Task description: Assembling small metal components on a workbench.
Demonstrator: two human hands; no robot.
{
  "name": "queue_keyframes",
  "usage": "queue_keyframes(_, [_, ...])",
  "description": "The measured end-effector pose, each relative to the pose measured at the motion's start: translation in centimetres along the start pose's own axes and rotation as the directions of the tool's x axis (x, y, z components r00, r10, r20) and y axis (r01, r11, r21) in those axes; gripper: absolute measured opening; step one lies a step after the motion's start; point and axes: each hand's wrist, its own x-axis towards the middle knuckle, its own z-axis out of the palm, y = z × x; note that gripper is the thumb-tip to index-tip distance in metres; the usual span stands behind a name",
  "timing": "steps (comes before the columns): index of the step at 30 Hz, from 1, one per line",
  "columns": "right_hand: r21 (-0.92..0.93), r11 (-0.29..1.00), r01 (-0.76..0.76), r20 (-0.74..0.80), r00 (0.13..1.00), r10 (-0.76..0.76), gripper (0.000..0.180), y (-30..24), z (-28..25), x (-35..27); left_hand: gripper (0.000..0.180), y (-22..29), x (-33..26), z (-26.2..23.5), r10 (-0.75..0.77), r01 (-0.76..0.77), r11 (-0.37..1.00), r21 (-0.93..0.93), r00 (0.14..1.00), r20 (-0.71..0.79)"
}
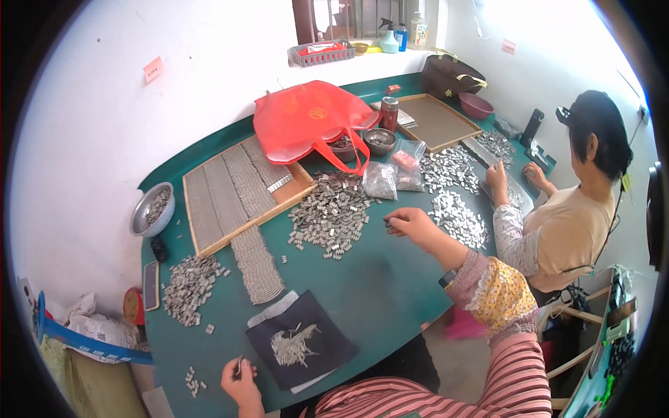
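My right hand (410, 224) reaches out over the green table (362, 285), fingers curled together beside a heap of small grey metal pieces (332, 212); whether it holds any piece I cannot tell. My left hand (239, 377) is low at the table's near edge, pinching a few thin metal pins. Just right of it lies a dark cloth (301, 339) with a bundle of thin pins (293, 345) on it. A strip of neatly lined-up pieces (257, 263) lies between the cloth and a wooden tray (237, 188) filled with rows of pieces.
Another person (571, 202) sits at the right, hands on a pile of pieces (456, 216). A red bag (310, 118), metal bowls (152, 209), a second tray (435, 120), a phone (150, 284) and another heap (188, 285) crowd the table.
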Motion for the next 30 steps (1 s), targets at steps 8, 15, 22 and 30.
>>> queue_keyframes(8, [-0.166,0.963,0.212,0.054,0.977,-0.205,0.016,-3.0,4.3,8.2,0.015,1.8,-0.6,-1.4,0.110,-0.213,0.791,0.573,0.972,0.210])
queue_keyframes(15, [-0.302,0.692,0.656,0.199,0.753,-0.627,0.019,-5.5,10.2,16.1,0.017,1.3,-0.7,-0.2,0.009,-0.063,0.694,0.717,0.997,0.079])
queue_keyframes(22, [-0.570,0.625,0.534,-0.243,0.617,-0.748,0.028,-5.6,1.8,21.2,0.024,4.0,0.4,0.7,-0.282,0.307,0.464,0.831,0.941,-0.190])
queue_keyframes(30, [-0.674,0.731,0.112,-0.276,0.879,-0.389,0.033,-2.1,-9.4,28.0,0.032,6.6,2.1,4.4,-0.549,0.587,0.640,0.496,0.801,-0.240])
